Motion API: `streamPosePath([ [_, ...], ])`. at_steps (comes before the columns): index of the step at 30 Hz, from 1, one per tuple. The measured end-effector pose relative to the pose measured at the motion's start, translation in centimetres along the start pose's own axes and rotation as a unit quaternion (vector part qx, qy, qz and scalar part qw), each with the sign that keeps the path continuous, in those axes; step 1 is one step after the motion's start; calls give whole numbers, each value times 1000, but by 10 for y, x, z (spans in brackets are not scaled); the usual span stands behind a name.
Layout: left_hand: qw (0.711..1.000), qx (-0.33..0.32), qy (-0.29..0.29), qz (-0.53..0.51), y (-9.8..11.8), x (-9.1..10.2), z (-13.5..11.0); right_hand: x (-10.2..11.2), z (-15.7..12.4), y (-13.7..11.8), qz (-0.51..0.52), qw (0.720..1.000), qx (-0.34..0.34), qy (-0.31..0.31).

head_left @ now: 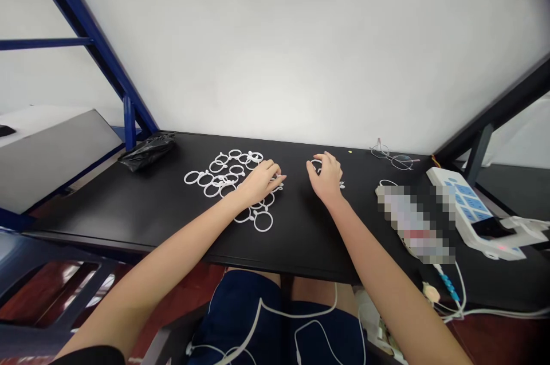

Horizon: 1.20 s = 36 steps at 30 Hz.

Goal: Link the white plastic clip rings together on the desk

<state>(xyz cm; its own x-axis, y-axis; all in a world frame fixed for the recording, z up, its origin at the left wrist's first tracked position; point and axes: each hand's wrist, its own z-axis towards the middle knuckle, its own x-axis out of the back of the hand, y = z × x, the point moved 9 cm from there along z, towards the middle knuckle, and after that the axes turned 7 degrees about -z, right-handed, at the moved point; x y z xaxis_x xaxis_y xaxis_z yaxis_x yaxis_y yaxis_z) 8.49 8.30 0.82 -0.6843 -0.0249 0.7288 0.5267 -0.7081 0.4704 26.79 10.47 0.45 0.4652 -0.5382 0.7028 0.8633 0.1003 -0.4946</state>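
Several white plastic rings (223, 176) lie spread over the black table (141, 210), left of centre. My left hand (260, 181) rests on the right side of that spread, fingers curled down onto the rings; what they pinch is hidden. My right hand (327, 176) hovers just to the right with fingers bent around one white ring (317, 164). Another small white ring piece (342, 185) peeks out beside the right hand.
A crumpled black bag (147, 151) lies at the table's back left. Glasses (393, 157) sit at the back right. A white power strip (466, 207) with cables, and a pixelated object (415, 222), occupy the right side. Blue steel frame (92, 38) stands to the left.
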Motion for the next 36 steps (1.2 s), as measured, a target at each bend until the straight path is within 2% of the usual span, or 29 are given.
streamPosePath([
  [3,1000,-12,-17,8,-2,-5,-2,-22,1,11,-57,996,19,-65],
  [7,999,-24,-22,36,-1,-6,-2,-36,-7,2,-46,991,64,-109],
  [16,996,-5,-18,92,-1,-4,-3,-26,-12,-24,33,987,101,-120],
  [18,996,-6,2,89,4,2,-2,-21,-14,-30,95,985,90,-112],
  [19,997,-9,12,82,7,5,-2,-19,-15,-32,172,976,69,-111],
  [21,998,-26,27,59,15,9,-3,-23,-21,-37,339,929,9,-149],
  [23,998,-49,27,32,23,9,-3,-34,-31,-45,461,858,-60,-219],
  [26,998,-63,20,-6,29,7,-4,-47,-45,-58,564,751,-140,-315],
  [28,998,-59,23,-22,30,7,-4,-50,-48,-58,599,705,-182,-333],
  [32,997,-55,26,-43,31,8,-3,-52,-46,-55,634,660,-223,-337],
  [36,997,-48,32,-60,28,12,-3,-50,-45,-56,649,652,-215,-328],
])
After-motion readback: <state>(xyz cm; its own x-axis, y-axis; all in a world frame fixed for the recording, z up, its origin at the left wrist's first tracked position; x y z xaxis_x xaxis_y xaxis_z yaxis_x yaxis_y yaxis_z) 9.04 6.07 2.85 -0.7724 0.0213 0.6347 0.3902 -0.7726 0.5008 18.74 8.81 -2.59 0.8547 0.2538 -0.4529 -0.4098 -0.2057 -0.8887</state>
